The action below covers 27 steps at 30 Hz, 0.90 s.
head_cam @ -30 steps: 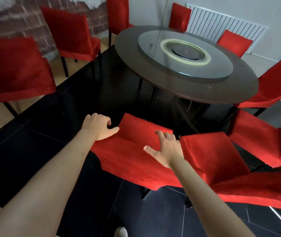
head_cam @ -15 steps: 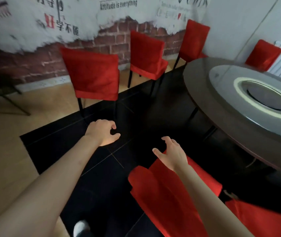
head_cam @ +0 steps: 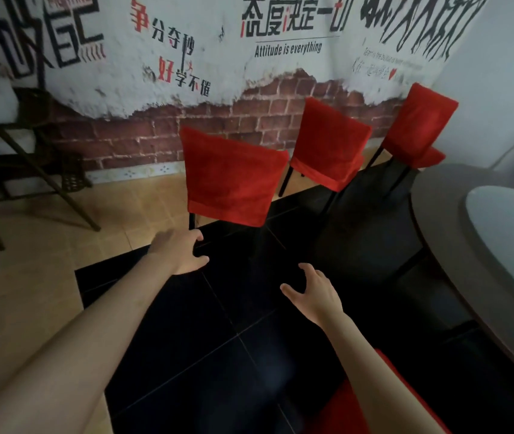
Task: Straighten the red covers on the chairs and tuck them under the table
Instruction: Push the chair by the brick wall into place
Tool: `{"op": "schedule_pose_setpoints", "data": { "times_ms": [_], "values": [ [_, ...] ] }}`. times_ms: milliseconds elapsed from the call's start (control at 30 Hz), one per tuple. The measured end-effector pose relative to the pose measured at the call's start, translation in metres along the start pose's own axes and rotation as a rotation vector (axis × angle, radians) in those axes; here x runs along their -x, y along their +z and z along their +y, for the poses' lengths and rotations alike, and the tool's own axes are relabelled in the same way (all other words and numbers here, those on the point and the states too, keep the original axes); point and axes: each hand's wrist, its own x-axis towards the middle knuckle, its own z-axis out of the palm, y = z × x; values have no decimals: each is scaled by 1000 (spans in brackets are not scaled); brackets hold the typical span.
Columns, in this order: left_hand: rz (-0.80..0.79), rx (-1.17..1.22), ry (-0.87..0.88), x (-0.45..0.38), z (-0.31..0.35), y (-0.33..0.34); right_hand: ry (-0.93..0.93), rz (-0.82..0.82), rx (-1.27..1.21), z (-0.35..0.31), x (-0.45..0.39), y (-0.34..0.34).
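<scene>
Both hands have lifted off the red chair cover they were smoothing a second ago, and the view has swung left toward the brick wall. That nearest chair (head_cam: pixel 343 408) now shows only as a strip of red fabric at the bottom edge, partly hidden behind the right forearm.

Just beyond it, both arms reach forward over the black tiled floor (head_cam: pixel 218 339). The left hand (head_cam: pixel 179 255) hangs in the air with fingers loosely curled and thumb spread, its grip apart and holding nothing. The right hand (head_cam: pixel 315 296) hovers a little nearer the viewer, fingers relaxed and slightly bent, also empty. Neither hand touches any chair.

Straight ahead of the left hand stands a second chair (head_cam: pixel 233 180), its back toward the viewer, pulled out well apart from the desk. Its red cover drapes over the backrest, and the lower hem looks slightly uneven, though the blur makes this hard to judge. Its dark legs stand where the black tiles meet the tan floor tiles.

To the right, the round dark desk (head_cam: pixel 430 214) enters the view, carrying a glass turntable (head_cam: pixel 499 220).

Farther back, two more red-covered chairs (head_cam: pixel 327 145) (head_cam: pixel 418 126) stand near the wall, angled toward the desk but not pushed under it.

Behind them is a wall (head_cam: pixel 249 73) of painted brick and white plaster with Chinese lettering and the words "Attitude is everything". A dark folding stand (head_cam: pixel 24 158) sits at far left.
</scene>
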Motion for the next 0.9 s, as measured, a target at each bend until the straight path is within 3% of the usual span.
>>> {"op": "schedule_pose_setpoints", "data": {
  "times_ms": [433,900],
  "values": [
    [-13,34,25,-199,-51,-13,7,-58,17,-53,-206,0],
    [64,-30,-124,-418,-100,-51,-136,-88,152,-120,-469,-21]
  ]
}}
